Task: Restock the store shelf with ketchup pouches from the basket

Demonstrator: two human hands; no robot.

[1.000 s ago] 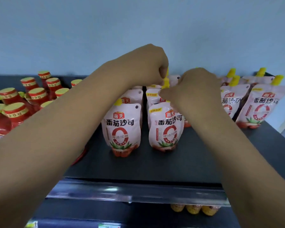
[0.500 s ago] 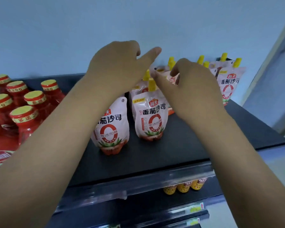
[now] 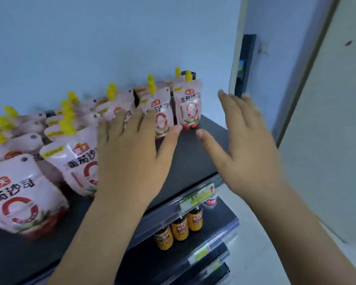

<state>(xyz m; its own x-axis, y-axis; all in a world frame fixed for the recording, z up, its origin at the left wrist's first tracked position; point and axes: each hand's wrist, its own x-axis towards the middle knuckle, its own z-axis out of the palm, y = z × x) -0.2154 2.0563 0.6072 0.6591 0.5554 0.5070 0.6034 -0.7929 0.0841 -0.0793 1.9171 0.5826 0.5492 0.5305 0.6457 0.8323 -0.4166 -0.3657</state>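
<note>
Both hands empty: left hand [image 3: 130,157] spread flat, fingers splayed in front of the middle ketchup pouches; right hand [image 3: 249,145] open too, palm inward, hovering over the bare right end of the top shelf [image 3: 193,159]. Neither grips anything. Left fingertips overlap the pouch row, contact unclear because of blur.

Ketchup pouches stand upright in rows on the dark top shelf, yellow spouts up. Nearest front pouch [image 3: 23,194] sits at far left, another front pouch [image 3: 78,161] just beside it, partly behind the left hand. Rightmost pouch [image 3: 188,103] stands near the shelf's right rear, with one close on its left [image 3: 159,114].

Progress judgement: well along, many pouches already shelved across most of the width. Front right part of the shelf is bare, so room for more. Basket not in view, so remaining stock cannot be told. Likely next: fetch another pouch or straighten the rows.

Lower shelf holds dark sauce bottles [image 3: 179,227] with price tags [image 3: 197,196] on the rail.
</note>
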